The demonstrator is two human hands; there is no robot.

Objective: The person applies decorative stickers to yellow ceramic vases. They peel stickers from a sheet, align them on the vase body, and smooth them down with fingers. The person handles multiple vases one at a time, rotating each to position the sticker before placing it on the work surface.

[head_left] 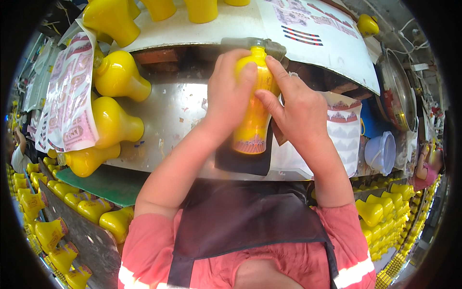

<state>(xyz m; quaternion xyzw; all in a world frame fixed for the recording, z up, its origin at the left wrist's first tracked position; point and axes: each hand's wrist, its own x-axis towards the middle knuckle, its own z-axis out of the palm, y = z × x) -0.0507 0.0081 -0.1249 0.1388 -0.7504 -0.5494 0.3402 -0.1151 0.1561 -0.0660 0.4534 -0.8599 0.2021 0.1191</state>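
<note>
A glossy yellow bottle (250,126) lies on a black cloth (243,164) in front of me, its narrow neck pointing away. Patterned decoration circles its base, and faint printed markings show on its body. My left hand (230,91) wraps the bottle's left side, thumb pressed on the upper body. On the other side, my right hand (301,106) grips it too, with the index finger stretched toward the neck and the thumb across the body. Beyond the neck sits a dark block or holder (276,49), partly hidden.
Several yellow vases (118,123) lie along the left side, beside hanging decal sheets (72,91). More decal sheets (342,130) lie to the right, near a pale blue bucket (380,153). A white board (327,53) spans the back right. Rows of yellow bottles (385,212) stand below the bench.
</note>
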